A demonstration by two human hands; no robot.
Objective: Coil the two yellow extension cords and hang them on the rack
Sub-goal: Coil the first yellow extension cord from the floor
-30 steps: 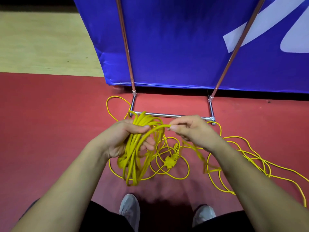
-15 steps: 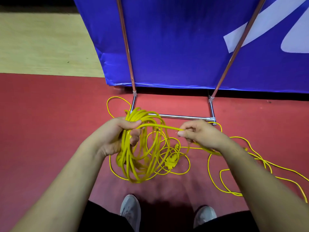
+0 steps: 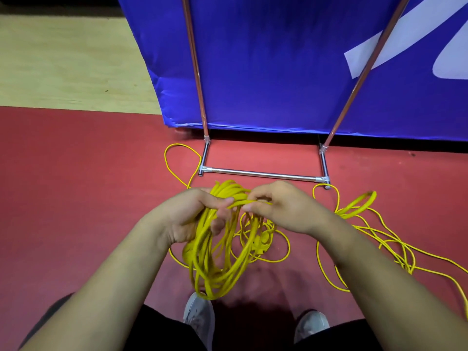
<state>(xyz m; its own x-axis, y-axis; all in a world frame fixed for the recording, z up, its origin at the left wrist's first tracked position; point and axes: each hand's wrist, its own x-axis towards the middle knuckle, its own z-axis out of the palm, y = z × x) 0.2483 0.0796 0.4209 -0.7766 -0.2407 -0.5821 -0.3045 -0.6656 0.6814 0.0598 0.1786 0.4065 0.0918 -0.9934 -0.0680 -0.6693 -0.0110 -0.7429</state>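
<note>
Yellow extension cord (image 3: 200, 249) hangs as a bundle of many loops from the left hand (image 3: 187, 219), whose fingers curl round the top of the coil. The right hand (image 3: 283, 209) pinches one strand right beside it. Under the coil, thinner loops and a blurred plug lie on the red floor (image 3: 76, 198), and more slack cord (image 3: 355, 204) sprawls toward the floor's right edge. Just beyond stands the rack (image 3: 263, 174), its chrome foot bar on the floor, before a blue banner (image 3: 278, 72). Two grey shoes (image 3: 200, 317) show below.
</note>
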